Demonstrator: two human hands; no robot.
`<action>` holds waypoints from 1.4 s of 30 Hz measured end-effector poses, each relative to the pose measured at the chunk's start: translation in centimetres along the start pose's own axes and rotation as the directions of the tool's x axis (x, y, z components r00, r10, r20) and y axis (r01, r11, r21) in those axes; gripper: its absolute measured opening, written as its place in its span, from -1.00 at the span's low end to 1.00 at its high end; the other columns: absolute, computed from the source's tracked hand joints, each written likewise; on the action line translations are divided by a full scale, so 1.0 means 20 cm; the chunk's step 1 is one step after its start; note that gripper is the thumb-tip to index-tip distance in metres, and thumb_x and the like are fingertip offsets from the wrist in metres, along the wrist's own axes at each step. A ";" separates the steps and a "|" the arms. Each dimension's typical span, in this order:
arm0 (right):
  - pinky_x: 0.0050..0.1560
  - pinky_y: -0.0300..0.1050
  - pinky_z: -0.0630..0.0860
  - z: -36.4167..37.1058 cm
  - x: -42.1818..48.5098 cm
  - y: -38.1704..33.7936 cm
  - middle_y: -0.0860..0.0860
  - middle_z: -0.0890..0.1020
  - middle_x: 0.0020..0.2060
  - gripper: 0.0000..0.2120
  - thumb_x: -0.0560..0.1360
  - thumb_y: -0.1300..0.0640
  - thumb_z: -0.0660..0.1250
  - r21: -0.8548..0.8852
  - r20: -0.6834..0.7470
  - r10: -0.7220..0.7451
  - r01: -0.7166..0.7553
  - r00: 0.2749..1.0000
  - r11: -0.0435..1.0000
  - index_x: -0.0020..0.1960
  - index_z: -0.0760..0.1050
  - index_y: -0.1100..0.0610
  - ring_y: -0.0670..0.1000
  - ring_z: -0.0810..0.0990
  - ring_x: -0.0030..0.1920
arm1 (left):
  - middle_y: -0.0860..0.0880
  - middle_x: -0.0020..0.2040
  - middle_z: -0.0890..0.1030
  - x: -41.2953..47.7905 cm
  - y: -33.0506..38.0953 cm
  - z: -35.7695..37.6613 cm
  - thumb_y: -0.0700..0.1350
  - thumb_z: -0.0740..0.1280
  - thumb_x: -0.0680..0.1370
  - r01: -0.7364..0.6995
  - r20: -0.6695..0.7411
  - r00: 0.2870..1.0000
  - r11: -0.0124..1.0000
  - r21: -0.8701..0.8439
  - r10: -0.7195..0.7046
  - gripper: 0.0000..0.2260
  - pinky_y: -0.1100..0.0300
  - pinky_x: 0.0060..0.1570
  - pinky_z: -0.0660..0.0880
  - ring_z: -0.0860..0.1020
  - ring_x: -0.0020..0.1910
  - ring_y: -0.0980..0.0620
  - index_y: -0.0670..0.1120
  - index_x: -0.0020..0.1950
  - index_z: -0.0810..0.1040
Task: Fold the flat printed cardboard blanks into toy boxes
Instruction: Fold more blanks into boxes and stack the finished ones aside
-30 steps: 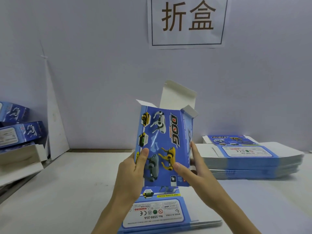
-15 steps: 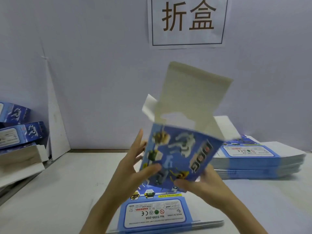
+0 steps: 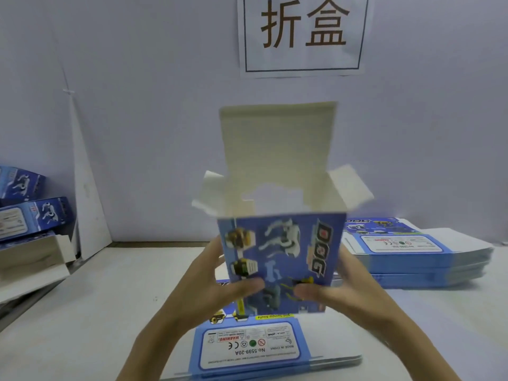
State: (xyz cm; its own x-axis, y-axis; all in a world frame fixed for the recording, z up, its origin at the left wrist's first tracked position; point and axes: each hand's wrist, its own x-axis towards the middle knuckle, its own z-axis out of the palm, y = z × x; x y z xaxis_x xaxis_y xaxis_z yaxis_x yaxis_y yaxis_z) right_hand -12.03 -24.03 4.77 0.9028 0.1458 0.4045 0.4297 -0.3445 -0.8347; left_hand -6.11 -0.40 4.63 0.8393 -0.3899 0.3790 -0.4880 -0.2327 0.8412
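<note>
The left hand (image 3: 220, 287) and right hand (image 3: 338, 292) each clasp a lower side of the box (image 3: 283, 259), thumbs pressed on its printed front. Half a second ago it leaned to the right. Now it is held upright above the counter (image 3: 96, 312), front squared to the camera, top flaps open. Flat blanks (image 3: 250, 347) lie beneath it, and a larger stack (image 3: 412, 257) sits to the right.

I log a pale wall (image 3: 154, 119), a paper sign (image 3: 302, 61) with brown characters, and a white table (image 3: 110, 312).
</note>
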 end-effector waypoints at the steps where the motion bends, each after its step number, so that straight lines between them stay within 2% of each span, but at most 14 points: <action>1: 0.02 -0.31 0.52 0.00 -0.01 0.00 -0.18 0.64 0.10 -0.44 0.25 -0.05 0.53 0.002 0.061 0.051 -0.051 0.997 0.999 0.20 0.43 -0.22 -0.18 0.60 0.11 | 0.29 0.05 0.62 -0.01 0.01 0.01 0.23 0.51 0.23 -0.008 0.015 1.000 0.998 -0.070 0.009 -0.42 0.39 -0.04 0.51 0.58 0.09 0.25 0.10 0.18 0.48; 3: 0.20 -0.16 0.46 0.00 0.02 -0.01 -0.22 0.59 0.19 -0.37 0.28 -0.16 0.49 -0.044 0.164 0.163 -0.158 0.973 0.987 0.31 0.36 -0.22 -0.17 0.54 0.22 | 0.17 0.04 0.65 0.00 0.02 0.02 0.24 0.43 0.23 -0.008 -0.002 1.000 0.984 -0.178 0.008 -0.41 0.29 -0.06 0.56 0.62 0.07 0.15 0.14 0.22 0.44; 5: 0.29 0.03 0.42 -0.03 0.04 -0.01 -0.10 0.56 0.23 -0.46 0.48 -0.02 0.40 0.025 0.124 0.180 -0.184 0.976 0.983 0.41 0.32 -0.02 0.00 0.49 0.32 | 0.09 0.02 0.66 0.01 0.00 0.02 0.22 0.43 0.23 -0.026 -0.029 0.999 0.974 -0.223 0.020 -0.40 0.29 -0.08 0.56 0.63 0.03 0.10 0.15 0.25 0.45; 8: 0.25 0.02 0.43 -0.10 0.09 -0.07 0.03 0.51 0.28 -0.67 0.62 0.07 0.14 0.295 -0.260 0.211 -0.130 0.942 0.946 0.38 0.33 0.00 0.04 0.50 0.27 | 0.07 0.03 0.63 0.01 -0.01 0.01 0.19 0.48 0.21 -0.024 0.016 0.999 0.983 -0.183 0.027 -0.31 0.22 -0.06 0.57 0.63 0.02 0.05 0.12 0.31 0.42; 12: 0.28 -0.18 0.37 -0.15 0.03 -0.16 -0.21 0.49 0.29 -0.69 0.54 -0.11 0.24 -0.124 -0.563 -0.204 0.163 0.801 0.979 0.27 0.35 -0.27 -0.22 0.47 0.28 | 0.28 0.05 0.54 0.01 -0.01 -0.01 0.10 0.57 0.21 -0.062 0.056 0.996 0.996 -0.057 0.065 -0.31 0.35 -0.14 0.53 0.57 0.04 0.20 0.29 0.27 0.35; 14: 0.30 -0.27 0.31 -0.19 0.10 -0.24 -0.27 0.47 0.29 -0.70 0.53 -0.14 0.19 -0.327 -0.464 -0.335 0.192 0.820 0.925 0.26 0.34 -0.31 -0.25 0.41 0.33 | 0.34 0.07 0.50 0.00 -0.02 -0.02 0.08 0.59 0.21 -0.087 0.075 0.993 0.996 -0.011 0.087 -0.28 0.37 -0.14 0.54 0.55 0.09 0.23 0.37 0.26 0.31; 18: 0.26 -0.34 0.42 -0.33 0.28 -0.43 -0.19 0.63 0.13 -0.66 0.48 -0.22 0.19 -0.177 -0.099 -0.157 0.138 0.983 0.975 0.25 0.42 -0.27 -0.25 0.56 0.18 | 0.36 0.06 0.50 0.00 -0.03 -0.05 0.10 0.59 0.17 -0.092 0.060 0.994 0.996 0.002 0.092 -0.29 0.37 -0.19 0.55 0.56 0.08 0.23 0.55 0.13 0.30; 21: 0.00 -0.31 0.54 -0.37 0.36 -0.45 -0.03 0.72 -0.09 -0.67 0.48 -0.19 0.26 -0.134 0.119 0.020 -0.004 0.993 0.991 -0.01 0.69 -0.02 -0.08 0.66 -0.07 | 0.36 0.03 0.53 0.00 -0.03 -0.06 0.04 0.58 0.18 -0.100 0.022 0.995 0.995 -0.024 0.100 -0.32 0.39 -0.22 0.54 0.57 0.07 0.23 0.57 0.07 0.33; 24: -0.13 -0.14 0.41 -0.37 0.39 -0.43 0.06 0.62 -0.23 -0.61 0.48 -0.17 0.31 -0.131 0.226 0.045 -0.016 0.973 0.991 -0.03 0.68 0.15 0.01 0.53 -0.22 | 0.30 0.04 0.56 0.00 -0.03 -0.08 0.01 0.58 0.18 -0.086 0.029 0.996 0.994 -0.065 0.088 -0.34 0.34 -0.19 0.56 0.59 0.07 0.17 0.53 0.07 0.37; 27: -0.34 -0.40 0.40 -0.30 0.42 -0.41 -0.14 0.61 -0.41 -0.83 0.51 0.00 0.35 -0.155 0.067 -0.058 0.068 0.996 0.986 -0.15 0.67 0.03 -0.19 0.49 -0.41 | 0.14 0.12 0.59 0.00 -0.03 -0.08 0.03 0.59 0.17 -0.072 0.060 0.995 0.991 -0.113 0.079 -0.34 0.18 -0.09 0.61 0.60 0.10 0.02 0.43 0.16 0.42; 30: -0.34 -0.42 0.44 -0.25 0.46 -0.38 -0.14 0.64 -0.41 -0.87 0.46 0.05 0.40 -0.185 -0.122 -0.120 0.097 0.985 0.978 -0.25 0.65 -0.06 -0.19 0.52 -0.41 | 0.08 0.13 0.60 0.00 -0.04 -0.07 0.08 0.57 0.15 -0.037 0.070 0.996 0.987 -0.156 0.048 -0.29 0.15 -0.07 0.61 0.60 0.11 -0.03 0.29 0.26 0.43; 34: -0.23 -0.35 0.54 -0.29 0.43 -0.38 -0.01 0.72 -0.23 -0.73 0.28 -0.20 0.38 -0.146 -0.007 -0.015 0.014 1.000 0.989 -0.18 0.68 -0.05 -0.14 0.63 -0.27 | 0.09 0.14 0.60 0.00 -0.06 -0.09 0.09 0.56 0.15 -0.014 0.050 0.999 0.986 -0.165 0.022 -0.27 0.17 -0.07 0.60 0.59 0.10 -0.01 0.23 0.29 0.42; 38: -0.28 -0.34 0.56 -0.30 0.41 -0.32 -0.01 0.71 -0.29 -0.80 0.16 -0.06 0.48 -0.037 -0.096 -0.013 0.009 0.995 0.999 -0.27 0.68 0.01 -0.12 0.65 -0.30 | 0.10 0.13 0.60 0.01 -0.07 -0.09 0.09 0.56 0.16 -0.012 0.066 0.998 0.984 -0.179 0.025 -0.28 0.16 -0.07 0.60 0.58 0.12 -0.03 0.22 0.30 0.43; 42: -0.12 -0.29 0.58 -0.26 0.35 -0.26 -0.10 0.72 -0.09 -0.61 0.23 -0.12 0.44 0.106 -0.246 -0.039 0.067 0.968 0.992 0.04 0.62 -0.08 -0.15 0.67 -0.12 | 0.09 0.14 0.60 0.01 -0.06 -0.06 0.11 0.55 0.19 -0.034 0.058 0.997 0.979 -0.200 0.047 -0.30 0.17 -0.05 0.59 0.59 0.12 -0.02 0.19 0.30 0.42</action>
State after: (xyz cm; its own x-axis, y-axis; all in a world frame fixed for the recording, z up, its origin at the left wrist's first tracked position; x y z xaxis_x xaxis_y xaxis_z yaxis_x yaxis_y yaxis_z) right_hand -7.98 -26.11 13.95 0.8532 -0.0734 0.5164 0.4887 -0.2336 -0.8406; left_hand -5.04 0.76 4.14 0.8002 -0.4513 0.3949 -0.4586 -0.0362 0.8879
